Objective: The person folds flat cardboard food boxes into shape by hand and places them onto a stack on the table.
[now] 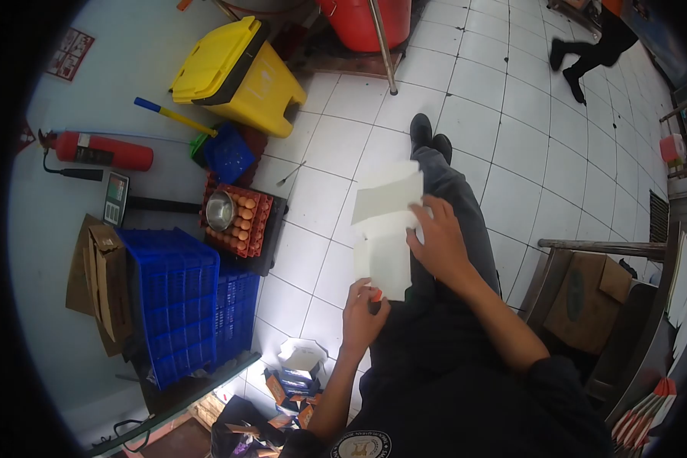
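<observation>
A pale, partly folded cardboard carton [382,259] lies over my lap, its plain inner side facing up and a crease across its middle. My left hand [365,317] pinches its lower left corner, where a small orange patch shows by the fingers. My right hand [441,244] grips the right edge near the crease, thumb and fingers bent onto the board. The carton's upper panel [389,191] tilts and looks greyer than the lower one. Its underside is hidden.
Blue crates [175,298], egg trays [240,225] with a metal bowl [221,211], and a yellow bin [240,76] stand left. Printed cartons [294,382] lie low left. On the right are a brown box [588,301] and stacked flat cartons [649,416]. Another person's legs [591,61] show far right.
</observation>
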{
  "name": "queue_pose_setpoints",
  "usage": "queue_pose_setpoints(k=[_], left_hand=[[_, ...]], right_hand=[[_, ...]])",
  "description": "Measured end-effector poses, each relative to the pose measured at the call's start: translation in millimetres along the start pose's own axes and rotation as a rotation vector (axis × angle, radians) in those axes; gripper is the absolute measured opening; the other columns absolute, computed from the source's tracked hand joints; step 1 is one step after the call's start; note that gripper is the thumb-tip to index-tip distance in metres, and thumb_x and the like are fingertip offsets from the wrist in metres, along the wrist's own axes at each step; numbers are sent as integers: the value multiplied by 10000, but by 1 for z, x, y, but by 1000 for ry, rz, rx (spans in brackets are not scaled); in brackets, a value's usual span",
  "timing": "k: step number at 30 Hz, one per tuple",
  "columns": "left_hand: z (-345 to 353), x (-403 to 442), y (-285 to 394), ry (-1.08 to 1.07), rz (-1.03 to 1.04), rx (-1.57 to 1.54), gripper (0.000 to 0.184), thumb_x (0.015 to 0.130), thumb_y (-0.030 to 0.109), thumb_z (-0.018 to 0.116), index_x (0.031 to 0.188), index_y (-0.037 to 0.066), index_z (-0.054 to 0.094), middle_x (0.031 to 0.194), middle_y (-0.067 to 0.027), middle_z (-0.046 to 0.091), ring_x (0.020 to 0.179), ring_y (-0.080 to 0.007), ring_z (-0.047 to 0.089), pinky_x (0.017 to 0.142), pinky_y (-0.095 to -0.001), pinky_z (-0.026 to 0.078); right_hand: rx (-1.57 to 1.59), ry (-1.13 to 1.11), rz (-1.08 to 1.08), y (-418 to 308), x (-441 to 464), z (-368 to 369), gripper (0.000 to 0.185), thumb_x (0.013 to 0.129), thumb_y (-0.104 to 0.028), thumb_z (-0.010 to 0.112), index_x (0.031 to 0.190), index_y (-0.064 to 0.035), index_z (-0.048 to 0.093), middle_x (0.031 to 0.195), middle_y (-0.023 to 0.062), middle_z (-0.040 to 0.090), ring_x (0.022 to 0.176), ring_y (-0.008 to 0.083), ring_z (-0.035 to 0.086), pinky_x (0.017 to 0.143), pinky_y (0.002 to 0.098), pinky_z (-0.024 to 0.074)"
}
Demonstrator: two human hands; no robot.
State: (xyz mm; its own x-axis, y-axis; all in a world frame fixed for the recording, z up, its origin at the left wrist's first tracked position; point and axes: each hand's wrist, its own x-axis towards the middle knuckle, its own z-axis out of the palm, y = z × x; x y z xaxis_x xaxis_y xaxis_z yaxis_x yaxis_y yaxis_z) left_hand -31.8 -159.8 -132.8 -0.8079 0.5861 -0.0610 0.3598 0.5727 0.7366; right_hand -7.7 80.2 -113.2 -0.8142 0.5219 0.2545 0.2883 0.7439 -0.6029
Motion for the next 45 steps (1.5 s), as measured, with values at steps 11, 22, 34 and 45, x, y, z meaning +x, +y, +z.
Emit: queue_pose_setpoints(k=[11,22,34,45], left_hand=[[-13,52,-70,167,-190,-192,905,757,85,863,1484,30,327,1380,-176,400,1097,-262,587,839,-349,569],[-129,194,16,-690,6,-177,287,905,50,642,1182,-17,682,1039,-116,724,958,-167,660,888,-316,516],[-10,131,-3,329,-84,159,805,847,261,789,1477,-30,380,1339,-212,525,1170,-362,554,976,-451,476],[41,82,12,147,47,324,369,859,-15,590,1224,16,638,1045,-122,605,969,-330,583,848,-464,473]], right_hand=[[681,-293,570,90,26,45,837,817,-146,755,1471,90,289,1149,284,661,1087,429,655,996,428,502],[125,-468,131,33,-2,0,833,757,-167,815,1483,-111,410,1539,182,387,1425,390,358,1197,504,262],[599,-262,603,77,-9,32,261,858,-135,735,1061,-18,618,941,157,687,823,268,669,777,366,518],[-5,-189,290,3,-50,61,188,823,-6,598,997,21,531,976,229,591,900,425,607,774,506,507]])
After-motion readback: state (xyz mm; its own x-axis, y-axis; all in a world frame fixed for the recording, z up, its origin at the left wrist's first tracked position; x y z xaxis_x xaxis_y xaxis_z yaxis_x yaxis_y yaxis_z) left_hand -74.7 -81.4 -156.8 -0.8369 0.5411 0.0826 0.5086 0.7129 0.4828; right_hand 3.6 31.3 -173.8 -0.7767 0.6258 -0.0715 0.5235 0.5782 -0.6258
